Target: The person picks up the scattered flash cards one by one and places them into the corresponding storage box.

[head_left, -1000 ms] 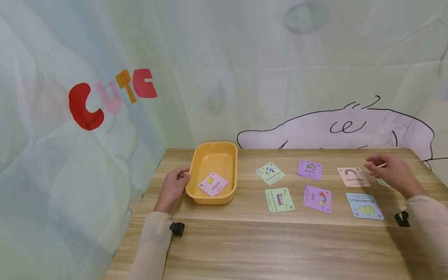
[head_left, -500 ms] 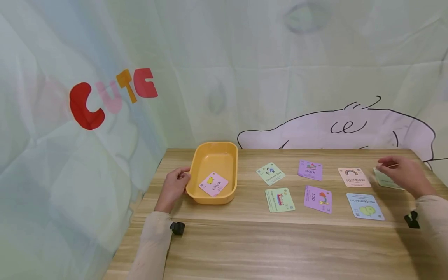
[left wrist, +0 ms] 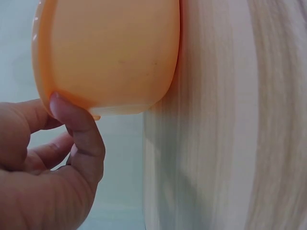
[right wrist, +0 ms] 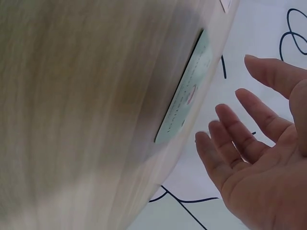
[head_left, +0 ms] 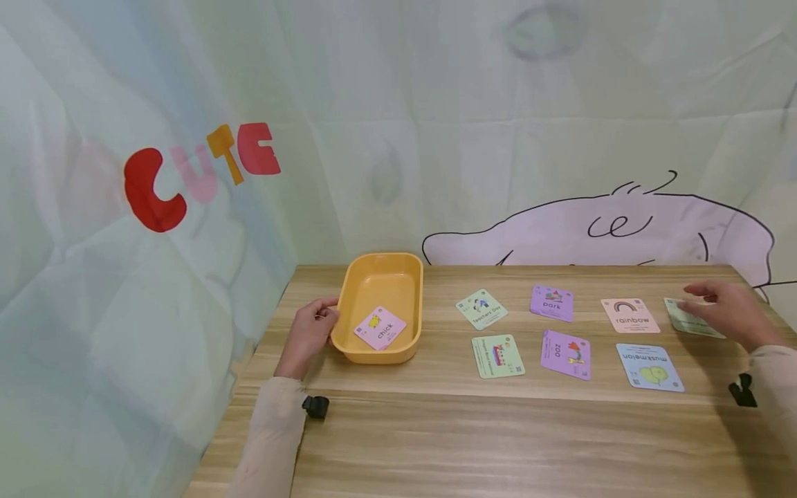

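On the left of the table, my left hand pinches the rim of a yellow plastic tray between thumb and fingers; the left wrist view shows the thumb against the tray's outer wall. Inside the tray lies a pink "chick" card. Over at the far right, my right hand hovers above a green card, partly covering it in the head view. In the right wrist view its fingers are spread and relaxed, apart from that green card, which lies flat on the table.
Between the hands lie a "Teachers' Day" card, a boat card, a "park" card, a "zoo" card, a "rainbow" card and a "muskmelon" card. A printed cloth hangs behind the wooden table.
My right hand has moved rightward from beside the rainbow card to over the green card, more of which now shows. The left hand and the tray stay where they were.
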The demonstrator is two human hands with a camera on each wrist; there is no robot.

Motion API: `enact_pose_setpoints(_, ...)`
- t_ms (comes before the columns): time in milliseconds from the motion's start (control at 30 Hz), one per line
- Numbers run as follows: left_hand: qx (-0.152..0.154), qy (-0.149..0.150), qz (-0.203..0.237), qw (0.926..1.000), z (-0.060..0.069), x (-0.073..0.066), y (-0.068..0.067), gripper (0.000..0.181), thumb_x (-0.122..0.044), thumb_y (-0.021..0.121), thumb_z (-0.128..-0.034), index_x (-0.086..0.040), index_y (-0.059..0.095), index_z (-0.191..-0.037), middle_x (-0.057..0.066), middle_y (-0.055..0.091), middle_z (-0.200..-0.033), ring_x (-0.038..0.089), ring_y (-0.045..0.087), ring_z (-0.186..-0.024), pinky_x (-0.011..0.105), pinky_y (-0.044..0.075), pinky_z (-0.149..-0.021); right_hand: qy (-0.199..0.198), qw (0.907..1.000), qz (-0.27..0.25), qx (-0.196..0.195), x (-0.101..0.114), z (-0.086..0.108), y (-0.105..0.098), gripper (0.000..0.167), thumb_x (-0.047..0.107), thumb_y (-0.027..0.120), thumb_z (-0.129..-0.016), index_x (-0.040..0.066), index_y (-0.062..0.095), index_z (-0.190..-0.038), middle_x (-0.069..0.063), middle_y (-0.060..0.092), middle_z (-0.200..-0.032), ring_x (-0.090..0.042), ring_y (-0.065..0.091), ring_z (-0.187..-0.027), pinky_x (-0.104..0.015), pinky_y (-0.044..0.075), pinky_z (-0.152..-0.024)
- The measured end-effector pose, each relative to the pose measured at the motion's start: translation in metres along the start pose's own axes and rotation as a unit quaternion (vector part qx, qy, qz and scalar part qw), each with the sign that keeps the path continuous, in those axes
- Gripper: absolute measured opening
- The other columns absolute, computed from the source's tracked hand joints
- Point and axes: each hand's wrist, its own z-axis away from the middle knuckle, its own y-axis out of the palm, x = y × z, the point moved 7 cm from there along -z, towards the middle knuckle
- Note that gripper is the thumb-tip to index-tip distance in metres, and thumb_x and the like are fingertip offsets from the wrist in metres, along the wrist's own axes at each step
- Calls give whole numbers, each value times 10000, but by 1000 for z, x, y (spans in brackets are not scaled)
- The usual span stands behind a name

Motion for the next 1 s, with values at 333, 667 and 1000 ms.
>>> enact_pose_setpoints(333,12,75,-43,10000,-1,-2,1,365,-164,531,-1043,-43,589,-1382,145,586,-1046,198,556,-727,294,531,-610,286,9974,337,568,-11,-3,5,866,493,615,-980,-152,301,-1465,-479,213,-1467,-688,254,-1266,-776,282,-998)
enact_pose_setpoints(667,3,37,-79,10000,-2,-2,3,351,-165,533,-1048,-51,600,-1373,137,584,-1045,201,556,-734,300,534,-616,296,9927,260,1138,-22,-8,13,1065,541,620,-959,-170,44,-1504,-499,84,-1477,-702,148,-1322,-779,208,-1038)
enact_pose_setpoints(1000,19,36,-118,9999,-2,-4,4,346,-168,535,-1053,-50,602,-1371,135,577,-1049,219,555,-760,294,534,-623,390,9910,337,1232,-35,-11,16,1117,565,647,-933,-248,80,-1450,-512,118,-1450,-695,168,-1314,-766,219,-1051)
